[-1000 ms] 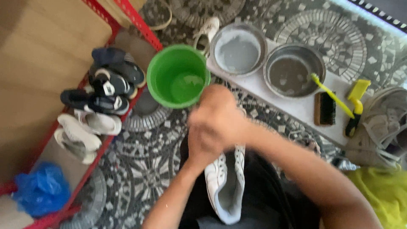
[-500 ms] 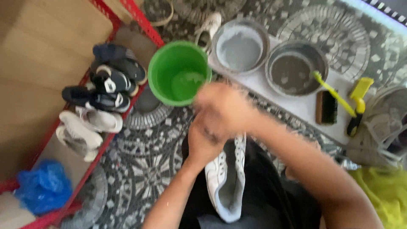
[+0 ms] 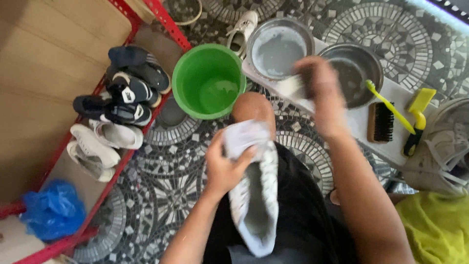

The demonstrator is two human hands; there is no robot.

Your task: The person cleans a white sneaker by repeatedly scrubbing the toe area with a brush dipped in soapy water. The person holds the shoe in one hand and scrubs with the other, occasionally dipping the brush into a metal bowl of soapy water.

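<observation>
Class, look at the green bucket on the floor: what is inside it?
The green bucket holds a shallow pool of pale, cloudy liquid at its bottom; its inner walls are bare. Nothing else shows inside. The near wall hides a sliver of the bottom, so anything lying there cannot be seen.

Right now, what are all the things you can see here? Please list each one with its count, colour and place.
white shoe: one, white, on the lap, sole up
green bucket: one, green, on the floor past the knee, some water inside
metal bowls: two, grey, on the white board; one holds pale liquid, the other is partly behind the right hand
brushes: a dark one, a yellow toothbrush, a yellow-handled one, all on the board
shoes on the red rack: several pairs, dark and white
blue bag: one, low on the rack
yellow cloth: one, lower right
left hand: fingers grip the shoe's toe
right hand: raised, blurred, holds something pale
</observation>
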